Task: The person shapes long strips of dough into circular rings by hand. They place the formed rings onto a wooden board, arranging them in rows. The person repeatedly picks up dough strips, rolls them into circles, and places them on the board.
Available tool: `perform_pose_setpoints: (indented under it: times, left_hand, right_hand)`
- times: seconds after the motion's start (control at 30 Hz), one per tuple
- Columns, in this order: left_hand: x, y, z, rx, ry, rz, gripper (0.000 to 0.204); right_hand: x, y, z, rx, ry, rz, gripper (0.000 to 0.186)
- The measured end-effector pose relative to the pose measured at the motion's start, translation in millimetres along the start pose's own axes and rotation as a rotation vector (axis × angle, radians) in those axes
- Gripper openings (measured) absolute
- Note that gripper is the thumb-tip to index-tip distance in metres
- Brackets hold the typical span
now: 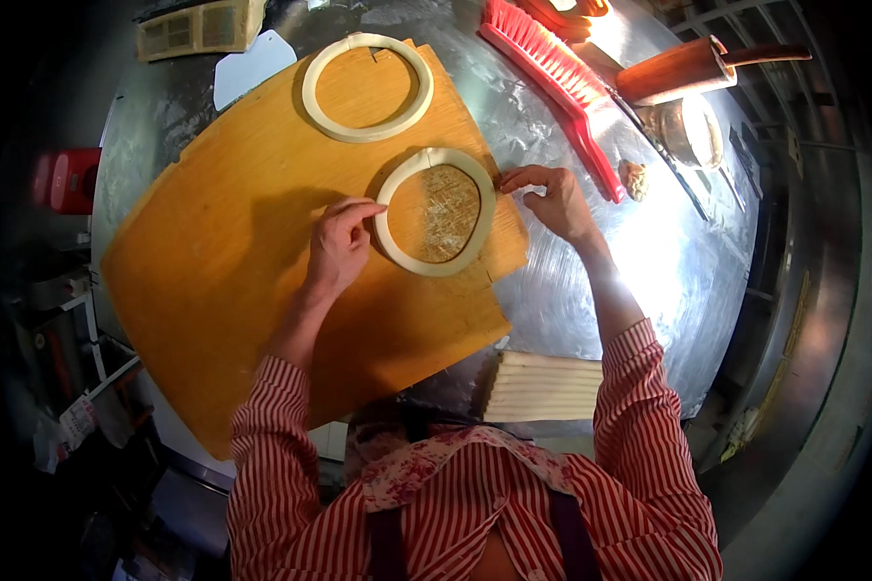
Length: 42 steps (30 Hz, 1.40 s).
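Two pale dough rings lie flat on a wooden board [223, 281]. The nearer dough ring [389, 235] rests between my two hands, with a seam at its far side. On its left edge, my left hand [342, 244] pinches the dough with thumb and forefinger, the other fingers curled. My right hand [558, 203] is at the ring's right side, its forefinger reaching to the outer edge and its thumb held apart from it. Farther away sits the second dough ring [317, 107], which neither hand touches. Flour dusts the board inside the nearer ring.
Several dough strips [543, 387] lie side by side near my right forearm. A red brush [552, 73], a rolling pin [673, 73] and a metal tin [686, 131] occupy the far right of the metal table [572, 290]. A white scraper [252, 70] lies at far left.
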<state>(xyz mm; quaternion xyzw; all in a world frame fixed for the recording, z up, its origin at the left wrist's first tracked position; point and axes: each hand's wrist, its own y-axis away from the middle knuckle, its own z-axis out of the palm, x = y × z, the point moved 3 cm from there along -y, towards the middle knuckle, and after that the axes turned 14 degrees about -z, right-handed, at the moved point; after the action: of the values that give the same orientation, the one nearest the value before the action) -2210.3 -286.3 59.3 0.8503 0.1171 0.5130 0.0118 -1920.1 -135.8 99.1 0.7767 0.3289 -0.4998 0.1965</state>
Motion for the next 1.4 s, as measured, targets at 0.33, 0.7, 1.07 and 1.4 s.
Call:
perform_pose_setpoints:
  times: [0.33, 0.7, 1.07, 1.4]
  left_hand:
    - [29.7, -75.7, 59.4, 0.095, -0.175, 0.052, 0.040]
    - [21.9, -76.4, 56.8, 0.065, 0.012, 0.090, 0.033]
    - [6.4, -82.0, 54.5, -0.075, 0.130, -0.032, 0.043]
    - [9.3, -85.8, 54.1, -0.040, 0.069, -0.079, 0.036]
  right_hand:
    - [8.7, -49.6, 67.5, 0.211, 0.500, -0.125, 0.035]
    - [20.0, -60.1, 76.6, 0.243, 0.346, -0.150, 0.032]
    - [23.7, -70.1, 68.3, -0.045, 0.277, -0.126, 0.025]
    - [14.7, -68.6, 77.0, -0.049, 0.502, -0.202, 0.024]
